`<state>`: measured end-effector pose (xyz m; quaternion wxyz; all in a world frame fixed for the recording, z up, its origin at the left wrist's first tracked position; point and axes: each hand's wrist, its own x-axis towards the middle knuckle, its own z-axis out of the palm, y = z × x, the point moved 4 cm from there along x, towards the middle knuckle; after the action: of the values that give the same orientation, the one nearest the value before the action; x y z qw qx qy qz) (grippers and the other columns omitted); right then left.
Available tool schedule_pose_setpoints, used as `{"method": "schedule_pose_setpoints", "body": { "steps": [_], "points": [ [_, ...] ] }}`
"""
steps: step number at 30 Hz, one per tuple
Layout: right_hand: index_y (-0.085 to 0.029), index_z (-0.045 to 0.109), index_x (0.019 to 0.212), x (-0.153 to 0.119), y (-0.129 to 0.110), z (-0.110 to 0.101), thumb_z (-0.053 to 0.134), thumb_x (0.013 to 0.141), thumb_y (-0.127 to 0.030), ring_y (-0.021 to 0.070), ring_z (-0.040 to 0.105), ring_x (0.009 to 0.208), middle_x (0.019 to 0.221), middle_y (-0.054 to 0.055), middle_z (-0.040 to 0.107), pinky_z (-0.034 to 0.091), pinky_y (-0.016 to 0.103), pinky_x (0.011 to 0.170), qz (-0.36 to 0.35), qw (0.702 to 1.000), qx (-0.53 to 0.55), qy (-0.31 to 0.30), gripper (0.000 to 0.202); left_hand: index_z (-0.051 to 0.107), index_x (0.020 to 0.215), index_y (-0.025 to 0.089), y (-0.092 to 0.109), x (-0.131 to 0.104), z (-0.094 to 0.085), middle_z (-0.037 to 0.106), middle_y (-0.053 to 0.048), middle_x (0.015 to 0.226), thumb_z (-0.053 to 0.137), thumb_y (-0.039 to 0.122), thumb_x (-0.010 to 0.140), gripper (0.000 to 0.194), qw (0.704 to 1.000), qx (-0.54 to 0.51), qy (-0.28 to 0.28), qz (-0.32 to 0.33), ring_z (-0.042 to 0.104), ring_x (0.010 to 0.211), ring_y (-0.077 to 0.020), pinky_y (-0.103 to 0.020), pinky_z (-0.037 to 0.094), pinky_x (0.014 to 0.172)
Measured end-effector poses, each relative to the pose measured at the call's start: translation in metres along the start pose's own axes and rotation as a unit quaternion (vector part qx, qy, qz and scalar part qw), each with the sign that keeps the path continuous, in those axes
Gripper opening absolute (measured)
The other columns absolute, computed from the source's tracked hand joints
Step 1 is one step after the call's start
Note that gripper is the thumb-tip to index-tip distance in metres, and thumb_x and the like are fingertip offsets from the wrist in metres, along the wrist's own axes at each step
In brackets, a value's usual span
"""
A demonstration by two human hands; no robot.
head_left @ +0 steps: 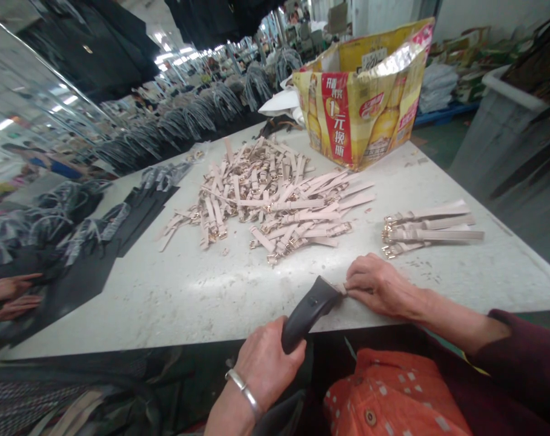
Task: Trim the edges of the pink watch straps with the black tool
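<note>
My left hand (pixel 270 357), with a silver bracelet at the wrist, is wrapped round a black handheld clipper (pixel 309 312). The clipper's head points up and right, against a small pale strap end (pixel 342 289). The fingers of my right hand (pixel 379 284) pinch that strap, most of which is hidden by the hand. Beyond both hands lies a large heap of pale pink straps (pixel 275 200) with gold buckles. A smaller bundle of similar straps (pixel 434 230) lies behind my right hand, buckles to the left.
A yellow cardboard box (pixel 361 115) stands at the table's (pixel 175 297) far side. Dark pieces with wrapped handles (pixel 97 242) lie at the left, near another person's hands (pixel 16 297). A grey bin (pixel 497 133) is beyond the right edge. Black items hang overhead.
</note>
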<state>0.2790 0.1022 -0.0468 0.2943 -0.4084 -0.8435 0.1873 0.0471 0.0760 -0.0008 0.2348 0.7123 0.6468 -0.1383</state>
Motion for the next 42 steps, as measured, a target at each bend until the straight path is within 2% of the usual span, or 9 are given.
{"method": "schedule_pose_setpoints", "body": {
  "steps": [6,11,17,21,26,30,34,38,42],
  "points": [
    [-0.016,0.055,0.072,0.01,-0.01,0.001,0.051,0.082,-0.017,0.017,0.048,0.078,0.08,0.005,0.055,0.033,0.031,0.073,-0.002,0.998,-0.028,-0.057,0.01,0.061,0.08,0.02,0.0,-0.002,0.001,0.063,-0.002,0.07,0.05,0.038,0.075,0.022,1.0,-0.001,0.003,0.0,0.057,0.062,-0.0129,-0.021,0.034,0.056],
    [-0.016,0.05,0.074,0.014,-0.01,0.003,0.048,0.08,-0.016,0.0157,0.045,0.074,0.077,0.004,0.052,0.033,0.03,0.073,0.007,0.998,-0.028,-0.063,0.006,0.061,0.081,0.02,0.0,-0.003,0.001,0.064,-0.002,0.07,0.049,0.038,0.075,0.022,1.0,0.003,0.007,0.005,0.058,0.062,-0.0134,-0.021,0.034,0.055],
    [-0.016,0.043,0.055,0.018,-0.001,0.005,0.046,0.072,-0.009,0.0099,0.042,0.058,0.059,-0.002,0.047,0.033,0.028,0.072,0.02,0.997,0.058,-0.047,0.019,0.061,0.082,0.02,0.002,-0.005,0.001,0.065,-0.002,0.072,0.049,0.039,0.076,0.024,1.0,0.011,-0.004,0.005,0.059,0.064,-0.0138,-0.021,0.035,0.055],
    [-0.016,0.05,0.057,0.018,0.005,0.005,0.048,0.08,-0.016,0.0087,0.043,0.056,0.057,-0.003,0.05,0.035,0.027,0.072,0.07,0.992,0.107,-0.022,0.023,0.061,0.083,0.02,0.001,-0.006,0.0,0.066,-0.003,0.074,0.049,0.039,0.076,0.024,1.0,0.015,-0.003,0.003,0.061,0.066,-0.0147,-0.022,0.036,0.057],
    [-0.016,0.049,0.054,0.02,0.008,0.002,0.045,0.089,-0.032,0.0099,0.041,0.055,0.05,-0.003,0.045,0.034,0.024,0.061,0.105,0.99,0.091,-0.007,0.039,0.061,0.082,0.02,0.002,-0.006,-0.003,0.066,-0.003,0.073,0.05,0.041,0.076,0.024,0.999,0.035,0.005,0.004,0.06,0.064,-0.0142,-0.022,0.036,0.057],
    [-0.016,0.06,0.07,0.021,0.005,-0.003,0.033,0.094,-0.032,0.0133,0.053,0.068,0.068,0.002,0.061,0.039,0.026,0.07,0.088,0.986,0.132,-0.041,0.04,0.061,0.082,0.021,0.004,-0.004,-0.005,0.065,-0.003,0.071,0.05,0.043,0.075,0.025,0.999,0.042,0.009,0.007,0.059,0.063,-0.0145,-0.022,0.036,0.057],
    [-0.018,0.064,0.092,0.016,0.006,-0.005,0.047,0.084,-0.021,0.0166,0.058,0.08,0.081,0.002,0.067,0.04,0.031,0.081,0.081,0.986,0.139,-0.042,0.018,0.061,0.083,0.021,0.0,-0.005,-0.004,0.065,-0.002,0.071,0.049,0.041,0.076,0.024,0.999,0.03,0.005,0.012,0.06,0.064,-0.0143,-0.021,0.035,0.056],
    [-0.019,0.064,0.099,0.01,0.007,-0.005,0.057,0.067,-0.009,0.0184,0.059,0.083,0.085,0.002,0.068,0.04,0.033,0.083,0.07,0.991,0.109,-0.044,0.034,0.061,0.083,0.02,-0.007,-0.007,-0.007,0.065,-0.003,0.072,0.05,0.039,0.075,0.023,0.999,0.038,-0.001,-0.001,0.06,0.065,-0.0143,-0.021,0.036,0.057],
    [-0.02,0.063,0.108,0.007,0.006,-0.007,0.059,0.067,-0.011,0.0199,0.059,0.086,0.091,0.004,0.068,0.041,0.034,0.083,0.07,0.993,0.09,-0.042,0.042,0.06,0.081,0.02,-0.005,-0.007,-0.011,0.064,-0.003,0.071,0.05,0.041,0.075,0.024,0.998,0.057,0.003,-0.005,0.059,0.063,-0.0148,-0.022,0.035,0.057]
  ]
}}
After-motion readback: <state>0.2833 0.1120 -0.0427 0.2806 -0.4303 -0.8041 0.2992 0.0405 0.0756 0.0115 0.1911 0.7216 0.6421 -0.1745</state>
